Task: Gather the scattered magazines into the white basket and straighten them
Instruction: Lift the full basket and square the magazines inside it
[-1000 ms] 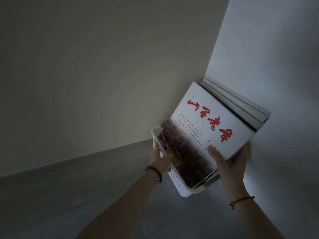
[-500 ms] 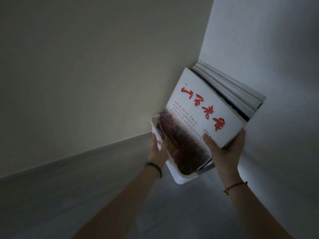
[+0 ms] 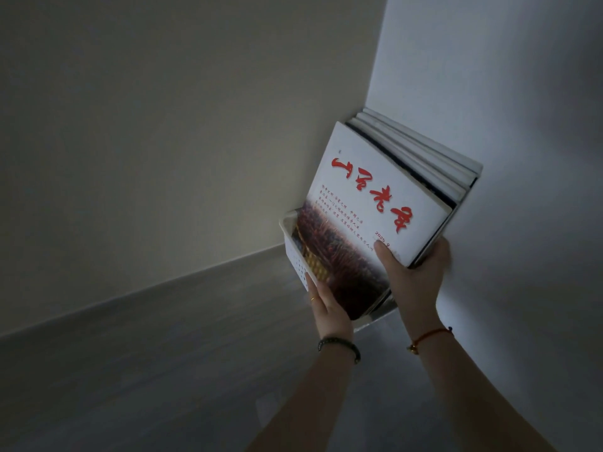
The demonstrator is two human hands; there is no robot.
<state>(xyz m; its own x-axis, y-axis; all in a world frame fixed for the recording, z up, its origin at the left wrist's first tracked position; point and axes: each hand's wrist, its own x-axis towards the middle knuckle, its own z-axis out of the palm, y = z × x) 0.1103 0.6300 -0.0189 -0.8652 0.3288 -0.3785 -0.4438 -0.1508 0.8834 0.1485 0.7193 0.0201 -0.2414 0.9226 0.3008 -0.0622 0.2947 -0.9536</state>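
Magazines (image 3: 375,207) seem all gathered, standing tilted in the basket (image 3: 295,256) at 3 o'clock of the view. Their top edges fan unevenly toward 1 o'clock, so straightening remains. Left hand (image 3: 329,311) grips the basket's 6 o'clock wall; right hand (image 3: 414,275) pinches the stack's 5 o'clock corner.

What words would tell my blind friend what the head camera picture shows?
A tilted white basket full of magazines is held in a dim room corner. The right hand grips the magazines, thumb on the red-lettered front cover; the left hand holds the basket's side.
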